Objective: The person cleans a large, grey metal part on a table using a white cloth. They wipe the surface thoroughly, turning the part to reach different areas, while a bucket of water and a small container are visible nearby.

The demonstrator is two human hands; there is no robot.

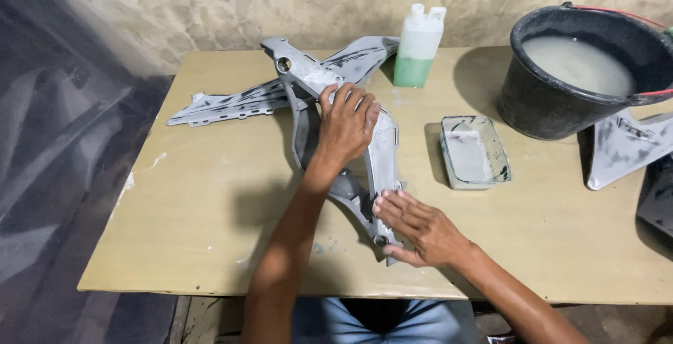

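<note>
A grey, primer-coated plastic body panel [384,149] lies along the middle of the beige table [210,204]. My left hand [347,123] presses down on its upper middle, fingers curled over the surface. The near end of the panel is steadied by my right hand [420,228], fingers flat against its edge. Whether the left hand holds anything under its palm is hidden. A second long grey panel [245,100] with dark streaks lies behind, partly under the first.
A white bottle with green liquid [418,46] stands at the back. A small rectangular tray [474,151] of cloudy water sits right of the panel. A black bucket [561,92] of murky water stands at the far right, with another grey panel [624,144] beside it.
</note>
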